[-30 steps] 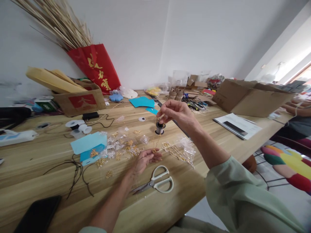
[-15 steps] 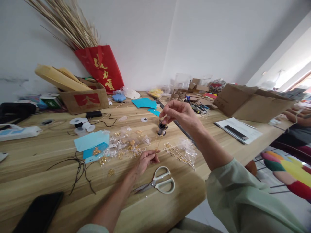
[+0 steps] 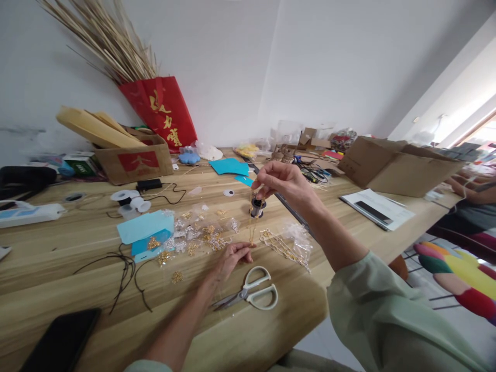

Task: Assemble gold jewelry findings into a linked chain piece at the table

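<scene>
A thin gold chain (image 3: 253, 225) hangs down from the closed fingers of my right hand (image 3: 281, 182), raised above the table. Lower down, my left hand (image 3: 234, 257) pinches the chain's bottom end close to the tabletop. Behind the chain stands a small spool of wire (image 3: 257, 208), partly hidden by it. To the right of my left hand lie more gold and silver chains (image 3: 282, 247) beside a crumpled clear plastic bag (image 3: 298, 237). Scissors with white handles (image 3: 248, 292) rest just in front. Left of the hand are small clear bags of gold and silver findings (image 3: 194, 235).
Blue cards (image 3: 145, 227), black cords (image 3: 126, 268) and a phone (image 3: 62, 338) lie at the left. A red bag (image 3: 166, 113) and a cardboard box (image 3: 135, 160) stand at the back. An open carton (image 3: 399, 163) and a notebook (image 3: 377, 207) are at the right, near another person's arm (image 3: 470, 188).
The hanging chain looks straighter between my hands. Both hands keep their grip and have barely moved; the view has shifted slightly.
</scene>
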{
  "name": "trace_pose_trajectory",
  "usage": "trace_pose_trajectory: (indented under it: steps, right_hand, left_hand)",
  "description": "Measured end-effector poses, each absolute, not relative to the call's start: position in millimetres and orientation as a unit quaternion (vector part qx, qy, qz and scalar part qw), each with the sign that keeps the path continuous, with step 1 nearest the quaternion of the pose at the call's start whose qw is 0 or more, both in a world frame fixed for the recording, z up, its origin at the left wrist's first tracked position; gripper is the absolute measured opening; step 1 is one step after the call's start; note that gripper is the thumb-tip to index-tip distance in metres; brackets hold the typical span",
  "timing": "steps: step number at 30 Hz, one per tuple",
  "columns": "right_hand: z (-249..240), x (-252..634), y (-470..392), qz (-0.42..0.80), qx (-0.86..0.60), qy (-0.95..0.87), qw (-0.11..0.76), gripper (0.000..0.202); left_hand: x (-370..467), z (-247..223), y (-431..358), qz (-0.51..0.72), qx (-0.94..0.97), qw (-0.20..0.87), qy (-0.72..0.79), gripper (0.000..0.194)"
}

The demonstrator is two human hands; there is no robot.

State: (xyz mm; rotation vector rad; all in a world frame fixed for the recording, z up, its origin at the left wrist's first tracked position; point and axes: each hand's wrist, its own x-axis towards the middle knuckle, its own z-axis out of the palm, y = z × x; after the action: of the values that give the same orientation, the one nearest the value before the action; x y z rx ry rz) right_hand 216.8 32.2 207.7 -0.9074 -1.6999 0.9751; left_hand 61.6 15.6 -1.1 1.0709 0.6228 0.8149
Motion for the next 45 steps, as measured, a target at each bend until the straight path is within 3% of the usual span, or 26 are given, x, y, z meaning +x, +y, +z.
trace_pose_trajectory:
  steps: [10, 26, 45]
  right_hand:
    - [212, 213, 33, 0.390, -0.387, -0.690, 0.471, 0.032]
    - [210, 204, 32, 0.391, -0.382, -0.694, 0.468, 0.031]
    - [199, 230, 39, 0.365, -0.412, -0.664, 0.505, 0.031]
  left_hand:
    - [59, 0, 15, 0.368, 0.477, 0.752, 0.267, 0.025]
    - [51, 0, 26, 0.426, 0.283, 0.832, 0.217, 0.027]
    - [49, -4, 25, 0.401, 0.314, 0.836, 0.206, 0.021]
